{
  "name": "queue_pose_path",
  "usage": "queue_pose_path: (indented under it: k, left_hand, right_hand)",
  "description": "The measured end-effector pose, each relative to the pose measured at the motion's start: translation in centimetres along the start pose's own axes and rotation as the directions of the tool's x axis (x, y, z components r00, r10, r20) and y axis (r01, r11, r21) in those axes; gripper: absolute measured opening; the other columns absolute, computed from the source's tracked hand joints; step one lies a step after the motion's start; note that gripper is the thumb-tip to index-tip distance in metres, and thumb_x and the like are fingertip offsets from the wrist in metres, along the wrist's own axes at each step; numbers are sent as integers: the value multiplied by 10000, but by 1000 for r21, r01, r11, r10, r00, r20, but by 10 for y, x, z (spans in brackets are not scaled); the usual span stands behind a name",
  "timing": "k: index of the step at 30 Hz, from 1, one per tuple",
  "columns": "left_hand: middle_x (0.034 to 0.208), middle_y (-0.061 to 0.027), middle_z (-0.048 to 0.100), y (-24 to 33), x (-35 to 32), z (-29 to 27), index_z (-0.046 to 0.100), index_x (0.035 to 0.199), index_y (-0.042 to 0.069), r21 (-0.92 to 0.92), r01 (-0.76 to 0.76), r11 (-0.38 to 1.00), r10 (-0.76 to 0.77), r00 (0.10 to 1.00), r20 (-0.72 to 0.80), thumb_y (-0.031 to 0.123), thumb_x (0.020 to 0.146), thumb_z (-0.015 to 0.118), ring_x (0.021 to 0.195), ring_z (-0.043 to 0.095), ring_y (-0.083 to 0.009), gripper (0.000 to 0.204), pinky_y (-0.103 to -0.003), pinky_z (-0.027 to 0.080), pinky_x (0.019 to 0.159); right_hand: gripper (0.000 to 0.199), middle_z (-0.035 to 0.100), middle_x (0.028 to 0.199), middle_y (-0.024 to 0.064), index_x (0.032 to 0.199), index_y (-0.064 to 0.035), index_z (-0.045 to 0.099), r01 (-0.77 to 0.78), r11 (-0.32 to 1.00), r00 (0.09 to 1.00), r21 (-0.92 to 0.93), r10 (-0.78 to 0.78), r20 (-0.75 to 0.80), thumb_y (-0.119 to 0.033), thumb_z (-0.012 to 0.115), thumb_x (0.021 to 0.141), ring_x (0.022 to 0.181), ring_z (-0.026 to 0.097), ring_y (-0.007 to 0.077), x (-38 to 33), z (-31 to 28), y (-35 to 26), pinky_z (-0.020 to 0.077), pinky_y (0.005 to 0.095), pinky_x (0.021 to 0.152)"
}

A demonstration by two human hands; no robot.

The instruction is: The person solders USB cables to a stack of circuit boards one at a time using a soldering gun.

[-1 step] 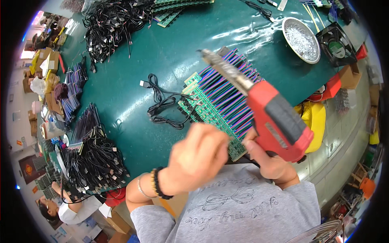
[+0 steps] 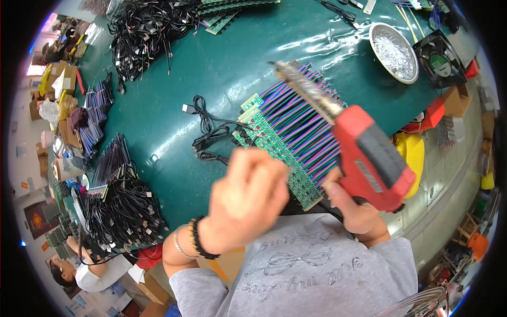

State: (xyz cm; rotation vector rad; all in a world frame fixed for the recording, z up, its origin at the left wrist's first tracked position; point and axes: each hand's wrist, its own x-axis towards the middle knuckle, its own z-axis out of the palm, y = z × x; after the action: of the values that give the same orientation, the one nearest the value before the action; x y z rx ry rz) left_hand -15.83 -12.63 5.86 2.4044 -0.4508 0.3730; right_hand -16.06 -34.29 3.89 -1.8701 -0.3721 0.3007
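Note:
My right hand (image 2: pixel 356 211) grips a red soldering gun (image 2: pixel 369 158) by its handle. The gun's long metal barrel slants up and left over a panel of green circuit boards (image 2: pixel 280 153), and its thin tip is clear of them. Rows of blue, pink and black wires (image 2: pixel 301 119) run off the boards to the upper right. Close to the boards' lower left edge, my left hand (image 2: pixel 245 198) is raised with its fingers curled together and blurred; what they hold, if anything, is hidden. A black USB cable (image 2: pixel 211 127) lies coiled left of the boards, its end reaching them.
A metal bowl of shiny scraps (image 2: pixel 393 53) stands beside a black fan (image 2: pixel 438 61) at the far right. Heaped black cables (image 2: pixel 148 39) lie far left, with stacked boards (image 2: pixel 232 6) alongside. More wired bundles (image 2: pixel 119 206) fill the left edge, where another person (image 2: pixel 97 272) sits.
My left hand has shifted a little left and down, away from the boards. The soldering gun in my right hand has moved slightly right.

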Motion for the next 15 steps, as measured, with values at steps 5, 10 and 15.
queue_pose_path:
  k: [5, 10, 15]
  left_hand:
    - [949, -85, 565, -44, 26, -8, 593, 876, -2, -37, 223, 974, -204, 938, 280, 1, 802, 663, 658, 578, -206, 102, -307, 480, 592]
    - [921, -96, 562, -56, 29, -5, 586, 864, -9, -58, 230, 972, -199, 924, 328, 17, 799, 667, 688, 584, -224, 107, -318, 486, 623]
    - [895, -103, 560, -59, 36, -2, 579, 845, -16, -40, 191, 981, -164, 921, 354, 14, 782, 672, 697, 587, -228, 117, -326, 488, 626]
  right_hand:
    - [452, 582, 716, 96, 1252, 92, 450, -38, 984, 983, 173, 68, -172, -178, 593, 918, 533, 495, 135, -47, -8, 34, 451, 273, 532]
    - [807, 484, 532, 63, 1332, 113, 312, 99, 903, 993, 419, -117, 18, -557, 510, 929, 438, 463, 160, -67, -25, 58, 437, 303, 494]
    - [88, 544, 592, 32, 643, -42, 556, 61, 897, 994, 438, -96, 58, -2, 493, 596, 483, 521, 160, -88, -37, 76, 410, 284, 461]
